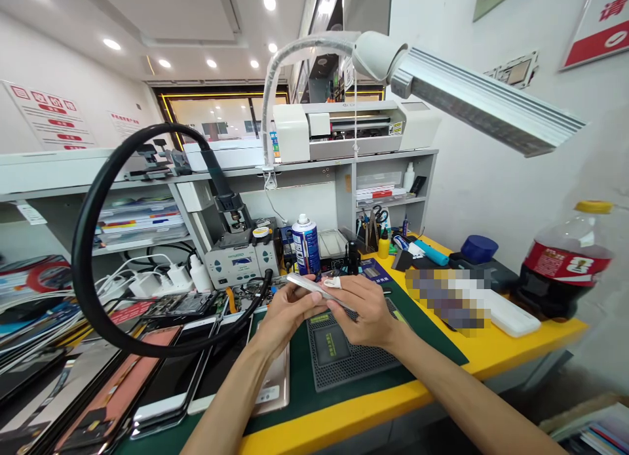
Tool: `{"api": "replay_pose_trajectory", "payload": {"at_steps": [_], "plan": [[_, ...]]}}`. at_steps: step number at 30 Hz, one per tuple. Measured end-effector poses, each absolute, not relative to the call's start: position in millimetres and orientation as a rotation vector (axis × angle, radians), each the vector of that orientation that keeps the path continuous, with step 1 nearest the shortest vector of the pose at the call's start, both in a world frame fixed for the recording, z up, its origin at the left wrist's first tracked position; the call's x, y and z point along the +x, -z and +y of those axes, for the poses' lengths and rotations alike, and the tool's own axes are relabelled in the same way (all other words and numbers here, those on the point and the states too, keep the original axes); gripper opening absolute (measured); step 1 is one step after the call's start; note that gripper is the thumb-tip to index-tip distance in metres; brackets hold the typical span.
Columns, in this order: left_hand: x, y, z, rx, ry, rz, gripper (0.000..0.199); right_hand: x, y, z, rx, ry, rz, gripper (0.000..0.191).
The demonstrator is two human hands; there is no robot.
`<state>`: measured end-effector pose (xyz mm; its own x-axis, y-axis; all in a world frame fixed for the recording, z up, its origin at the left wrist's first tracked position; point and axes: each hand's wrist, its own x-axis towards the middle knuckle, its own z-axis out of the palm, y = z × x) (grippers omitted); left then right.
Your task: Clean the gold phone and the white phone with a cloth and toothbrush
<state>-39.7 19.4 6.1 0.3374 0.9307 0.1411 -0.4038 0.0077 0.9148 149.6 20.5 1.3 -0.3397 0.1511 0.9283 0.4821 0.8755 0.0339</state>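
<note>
A thin, light-coloured flat device [305, 283] is held tilted above the work mat, seen nearly edge-on. My left hand [289, 311] grips its left side, with the thumb along the near edge. My right hand [361, 307] is closed on its right side, and something white is wrapped round one finger. Beneath the hands lies a dark grey perforated pad [334, 370] on a green mat [422, 340]. Fingers cover most of the device's face.
Several phones and tablets [170, 376] lie at the left, under a looping black hose [81, 245]. A spray can [305, 245] and a grey station [240, 265] stand behind. At right are a white power bank-like block [511, 311] and a cola bottle [565, 265]. A lamp [481, 94] hangs overhead.
</note>
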Motion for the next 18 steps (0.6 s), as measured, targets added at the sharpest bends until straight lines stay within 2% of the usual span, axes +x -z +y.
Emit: {"api": "replay_pose_trajectory", "payload": {"at_steps": [18], "plan": [[-36.2, -0.8, 20.1, 1.236, -1.256, 0.714, 0.046, 150.1, 2.6, 21.2, -0.524, 0.369, -1.944, 0.034]]}}
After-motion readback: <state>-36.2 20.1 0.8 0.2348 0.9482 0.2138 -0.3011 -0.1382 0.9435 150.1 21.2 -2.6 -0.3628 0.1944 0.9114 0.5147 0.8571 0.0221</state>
